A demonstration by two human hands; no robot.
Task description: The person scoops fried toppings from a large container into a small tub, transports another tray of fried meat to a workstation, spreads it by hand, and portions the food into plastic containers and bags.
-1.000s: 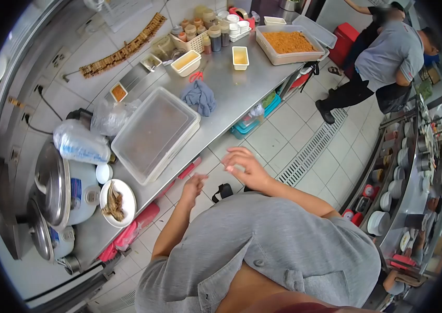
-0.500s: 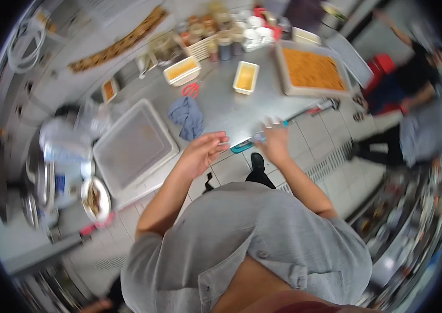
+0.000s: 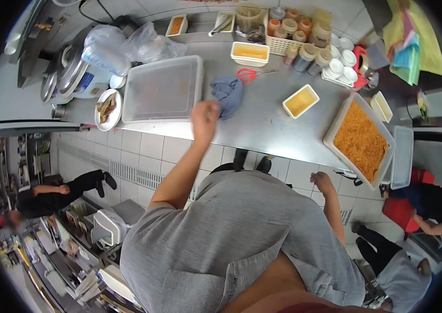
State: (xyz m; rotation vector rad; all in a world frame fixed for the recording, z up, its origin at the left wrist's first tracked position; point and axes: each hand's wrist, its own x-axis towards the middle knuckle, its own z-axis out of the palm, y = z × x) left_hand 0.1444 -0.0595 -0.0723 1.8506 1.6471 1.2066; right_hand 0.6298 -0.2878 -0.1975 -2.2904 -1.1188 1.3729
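My left hand (image 3: 204, 119) is over the table's front edge, its fingers curled and slightly blurred. It is right beside a crumpled blue-grey cloth (image 3: 227, 95) and the corner of a large clear-lidded container (image 3: 163, 89). Whether anything is in those fingers is hidden. Off the front of the table, over the floor, hangs my right hand (image 3: 323, 183), loosely bent with fingers apart and nothing visible in it. A big tub of orange crumbs (image 3: 361, 141) stands nearest to it. Between the hands, farther back, sits a small white tub with yellow contents (image 3: 301, 101).
Red-handled scissors (image 3: 248, 75) lie near another white tub (image 3: 250, 52). Sauce bottles (image 3: 290, 26) and white-capped containers (image 3: 342, 62) line the back. A white dish (image 3: 108, 109) is at the left edge. People stand at left (image 3: 59, 193) and lower right (image 3: 396, 271).
The view has turned, so the table now runs more level. My left hand has curled up beside the cloth. My right hand has moved away from the table's edge.
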